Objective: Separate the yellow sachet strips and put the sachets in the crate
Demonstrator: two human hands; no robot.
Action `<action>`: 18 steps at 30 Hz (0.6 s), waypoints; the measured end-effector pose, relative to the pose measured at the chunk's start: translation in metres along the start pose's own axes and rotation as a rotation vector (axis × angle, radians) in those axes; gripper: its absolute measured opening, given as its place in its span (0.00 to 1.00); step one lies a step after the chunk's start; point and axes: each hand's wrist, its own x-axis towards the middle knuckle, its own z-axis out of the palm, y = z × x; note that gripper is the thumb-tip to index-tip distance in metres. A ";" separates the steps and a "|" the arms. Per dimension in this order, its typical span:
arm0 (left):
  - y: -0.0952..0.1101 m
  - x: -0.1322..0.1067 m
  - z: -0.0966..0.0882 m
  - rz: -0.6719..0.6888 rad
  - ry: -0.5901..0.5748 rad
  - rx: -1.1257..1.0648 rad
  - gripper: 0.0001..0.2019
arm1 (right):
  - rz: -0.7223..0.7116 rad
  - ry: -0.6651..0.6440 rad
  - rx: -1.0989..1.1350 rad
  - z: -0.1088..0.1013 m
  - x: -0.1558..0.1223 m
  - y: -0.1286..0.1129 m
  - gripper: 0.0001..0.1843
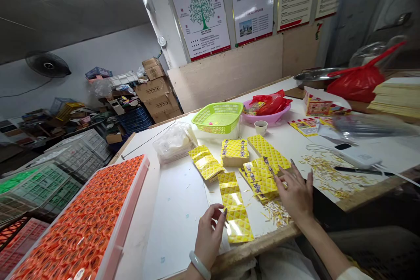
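Yellow patterned packets lie in overlapping rows on the white table (177, 210). My left hand (210, 234), with a pale bangle on the wrist, has its fingers curled in a pinch at the left edge of the nearest row of packets (234, 210). My right hand (295, 192) rests flat with fingers spread on the fanned row of packets with purple print (262, 177). Further back lie another fanned pile (206, 162) and a square stack of packets (234, 151).
A pink-rimmed tray of orange pieces (82, 227) stands at the left. Behind are a green basket (218, 118), a pink bowl with red bags (265, 109), a small cup (260, 127) and a clear plastic bag (173, 142). Yellow scraps (328, 175), a phone and a pen lie at the right.
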 end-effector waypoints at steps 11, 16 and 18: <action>0.023 0.060 0.063 -0.188 -0.162 -0.532 0.32 | 0.290 -0.033 0.472 -0.030 -0.002 -0.032 0.20; 0.027 0.060 0.066 -0.182 -0.085 -0.520 0.30 | 0.504 -0.372 0.704 -0.044 -0.002 -0.039 0.23; 0.025 0.058 0.065 -0.182 -0.060 -0.514 0.30 | 0.565 -0.413 0.817 -0.045 -0.001 -0.040 0.23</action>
